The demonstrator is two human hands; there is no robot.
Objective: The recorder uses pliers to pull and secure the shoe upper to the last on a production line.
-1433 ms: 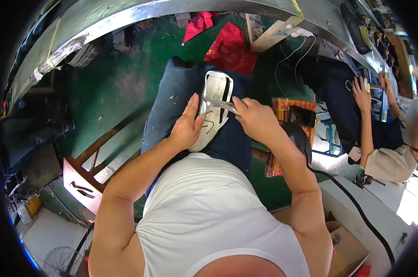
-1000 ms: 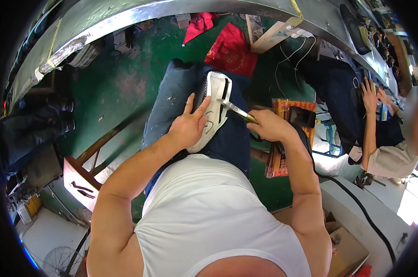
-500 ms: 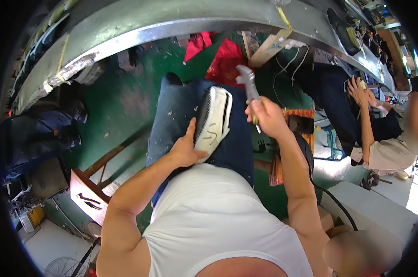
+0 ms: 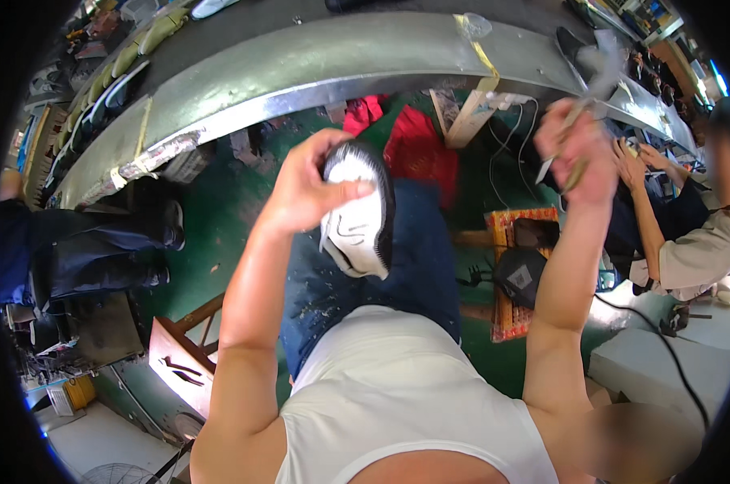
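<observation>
My left hand (image 4: 307, 187) grips a white shoe (image 4: 355, 216) with a dark sole edge, held up over my lap. Its thumb presses across the white upper, while the fingers wrap round the dark end nearest the bench. Out to the right, my right hand (image 4: 584, 161) is raised and closed round a hammer (image 4: 603, 77). Motion smears both the hand and the tool, so the exact grip along the handle is unclear. My blue trousers (image 4: 417, 242) lie below the shoe, specked with pale bits.
A metal-edged workbench (image 4: 316, 68) runs across the front, with shoes along its far left. Red cloth (image 4: 413, 149) lies beneath it. A co-worker (image 4: 675, 234) sits at right; another person's legs (image 4: 99, 250) show at left. A wooden stool (image 4: 179, 363) stands at lower left.
The shoe has been lifted off my thigh and turned, with my left hand now round its far end. My right hand has swung up and to the right with the hammer.
</observation>
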